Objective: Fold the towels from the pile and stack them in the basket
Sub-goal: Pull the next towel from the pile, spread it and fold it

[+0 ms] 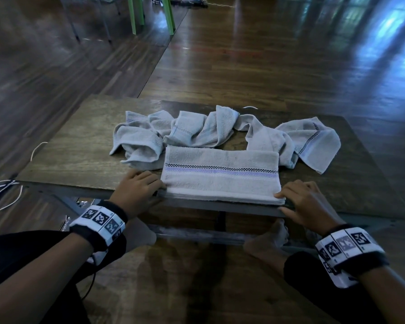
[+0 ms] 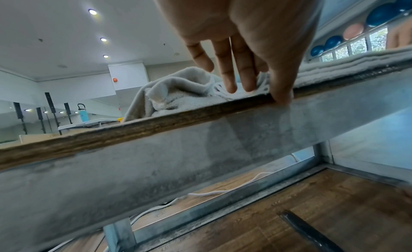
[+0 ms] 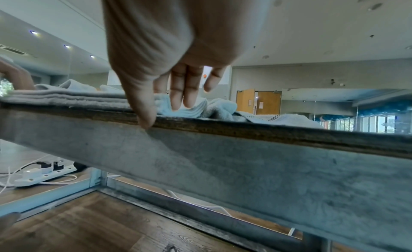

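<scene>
Head view: folded towel (image 1: 221, 175) lies at 6 o'clock on the tabletop (image 1: 80, 146), pile (image 1: 197, 129) at 12. Both hands' straight fingers (image 1: 147, 177) touch its ends. Soft, light, floppy; hold both ends.

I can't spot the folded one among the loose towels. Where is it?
In the head view, the folded towel lies at the table's near edge, between both hands, just in front of the crumpled pile.

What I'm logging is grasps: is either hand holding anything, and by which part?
Nothing is gripped: left hand and right hand rest open beside the folded towel, thumbs on the table edge.
</scene>
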The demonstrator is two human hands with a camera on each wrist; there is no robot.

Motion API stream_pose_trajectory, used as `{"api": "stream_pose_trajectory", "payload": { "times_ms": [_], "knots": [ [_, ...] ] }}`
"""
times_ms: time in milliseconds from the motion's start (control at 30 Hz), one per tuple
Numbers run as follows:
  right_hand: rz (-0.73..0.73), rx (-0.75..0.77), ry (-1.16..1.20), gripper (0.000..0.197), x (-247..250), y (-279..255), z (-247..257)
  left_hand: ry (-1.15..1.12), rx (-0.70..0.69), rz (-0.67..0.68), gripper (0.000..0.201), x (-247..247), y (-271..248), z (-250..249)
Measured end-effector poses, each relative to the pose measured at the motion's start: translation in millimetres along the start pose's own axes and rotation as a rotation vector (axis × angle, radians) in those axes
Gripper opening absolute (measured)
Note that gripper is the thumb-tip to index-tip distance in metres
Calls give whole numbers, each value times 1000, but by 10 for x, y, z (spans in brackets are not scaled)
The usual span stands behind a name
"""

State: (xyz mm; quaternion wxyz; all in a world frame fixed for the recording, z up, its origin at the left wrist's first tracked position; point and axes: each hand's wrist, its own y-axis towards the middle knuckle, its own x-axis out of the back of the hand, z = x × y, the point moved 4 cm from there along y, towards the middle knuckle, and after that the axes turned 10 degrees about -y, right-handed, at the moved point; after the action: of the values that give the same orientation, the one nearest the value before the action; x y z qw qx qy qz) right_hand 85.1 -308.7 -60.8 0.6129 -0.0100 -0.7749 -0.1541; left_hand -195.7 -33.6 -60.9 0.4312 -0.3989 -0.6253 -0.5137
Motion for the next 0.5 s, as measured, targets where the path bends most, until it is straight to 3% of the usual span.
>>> {"api": "stream_pose_trajectory", "payload": {
  "times_ms": [233,400,500],
  "knots": [
    [-32,-12,78,30,26,-11,-22,-107,101,5,30,78,28,49],
    [-108,-74,177,16,195,64,-90,-381,187,-77,28,170,77,153],
    [-194,-129,319,24,404,120,-174,-602,239,-163,28,379,135,168]
  ]
}}
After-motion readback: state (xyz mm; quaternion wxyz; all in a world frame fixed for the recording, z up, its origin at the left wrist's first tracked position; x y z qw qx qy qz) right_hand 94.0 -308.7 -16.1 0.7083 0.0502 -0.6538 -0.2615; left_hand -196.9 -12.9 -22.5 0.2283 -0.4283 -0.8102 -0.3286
